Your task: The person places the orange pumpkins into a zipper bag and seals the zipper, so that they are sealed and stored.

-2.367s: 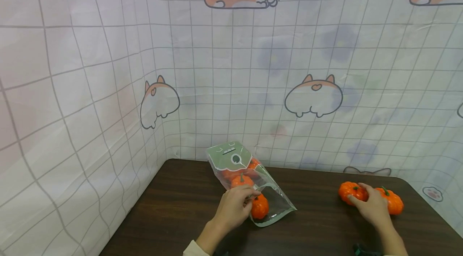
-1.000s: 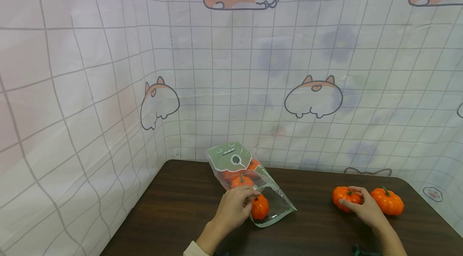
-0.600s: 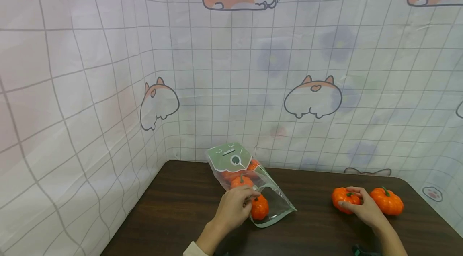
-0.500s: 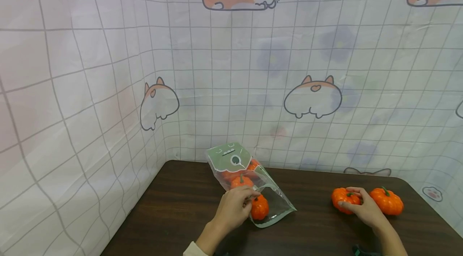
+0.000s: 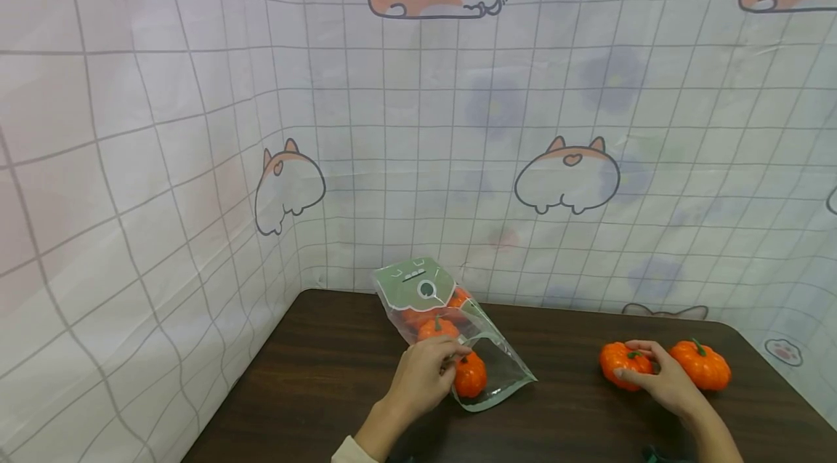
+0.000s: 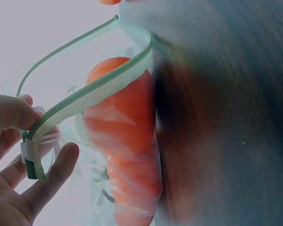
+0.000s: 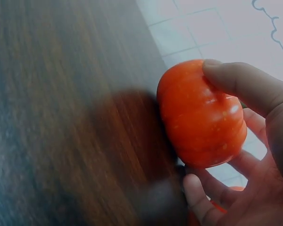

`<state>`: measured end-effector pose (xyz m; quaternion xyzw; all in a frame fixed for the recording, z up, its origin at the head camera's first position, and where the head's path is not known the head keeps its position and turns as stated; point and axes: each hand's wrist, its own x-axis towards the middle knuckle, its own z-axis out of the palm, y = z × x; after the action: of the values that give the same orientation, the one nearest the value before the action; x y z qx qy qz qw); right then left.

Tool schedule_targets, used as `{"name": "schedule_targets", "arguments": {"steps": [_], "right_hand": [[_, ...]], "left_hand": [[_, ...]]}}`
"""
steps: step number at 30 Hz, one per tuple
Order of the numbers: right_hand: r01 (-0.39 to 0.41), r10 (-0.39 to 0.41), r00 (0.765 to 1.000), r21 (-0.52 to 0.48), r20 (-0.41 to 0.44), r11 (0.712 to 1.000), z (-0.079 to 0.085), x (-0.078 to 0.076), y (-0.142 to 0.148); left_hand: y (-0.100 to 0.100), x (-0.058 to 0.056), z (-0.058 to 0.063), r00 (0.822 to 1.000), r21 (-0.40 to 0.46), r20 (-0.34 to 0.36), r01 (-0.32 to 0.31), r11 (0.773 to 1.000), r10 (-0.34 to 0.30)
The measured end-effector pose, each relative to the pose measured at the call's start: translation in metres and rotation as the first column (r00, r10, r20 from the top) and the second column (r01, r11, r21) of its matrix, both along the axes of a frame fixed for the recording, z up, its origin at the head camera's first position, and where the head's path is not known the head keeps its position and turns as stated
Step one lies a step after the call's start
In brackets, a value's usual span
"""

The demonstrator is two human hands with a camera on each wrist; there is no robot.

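A clear zip bag (image 5: 502, 368) with a green printed end and green zip edge lies on the table, holding several small orange pumpkins (image 5: 438, 328). At its mouth, my left hand (image 5: 421, 376) pinches the edge beside the white slider (image 6: 29, 151); the left wrist view shows the mouth standing apart. Off to the right, my right hand (image 5: 667, 379) grips another small pumpkin (image 7: 198, 113), its thumb on one side and fingers on the other. That pumpkin sits on or just above the tabletop. A further pumpkin (image 5: 701, 365) with a green stem rests just behind the right hand.
The dark wooden table (image 5: 314, 368) meets a white grid-patterned curtain (image 5: 418, 179) printed with cartoon dogs at the back and sides. Near the front edge, a small dark green object (image 5: 654, 454) shows partly beside the right forearm.
My right hand has drawn its pumpkin left and slightly nearer, so a gap shows between it and the other pumpkin. The left hand and bag have stayed in place.
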<state>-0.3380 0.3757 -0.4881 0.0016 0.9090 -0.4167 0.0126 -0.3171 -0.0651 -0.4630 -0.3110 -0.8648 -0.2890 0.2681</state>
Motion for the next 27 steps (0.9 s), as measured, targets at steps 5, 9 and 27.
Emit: {"name": "schedule_targets", "arguments": {"steps": [5, 9, 27], "right_hand": [[-0.027, 0.027, 0.999, 0.005, 0.020, 1.000, -0.0008, 0.0014, 0.0029], [-0.051, 0.051, 0.999, 0.012, 0.019, 0.999, -0.0006, 0.0031, 0.0043], [-0.097, 0.098, 0.995, -0.056, -0.001, 0.994, 0.0007, 0.0085, 0.0030]], "left_hand": [[0.0001, 0.0001, 0.0000, 1.000, -0.003, 0.020, 0.003, 1.000, -0.003], [0.0001, 0.0006, 0.0002, 1.000, -0.005, 0.019, 0.003, 1.000, -0.002], [-0.0008, 0.0013, 0.0017, 1.000, -0.001, 0.016, -0.001, 1.000, 0.001]]}}
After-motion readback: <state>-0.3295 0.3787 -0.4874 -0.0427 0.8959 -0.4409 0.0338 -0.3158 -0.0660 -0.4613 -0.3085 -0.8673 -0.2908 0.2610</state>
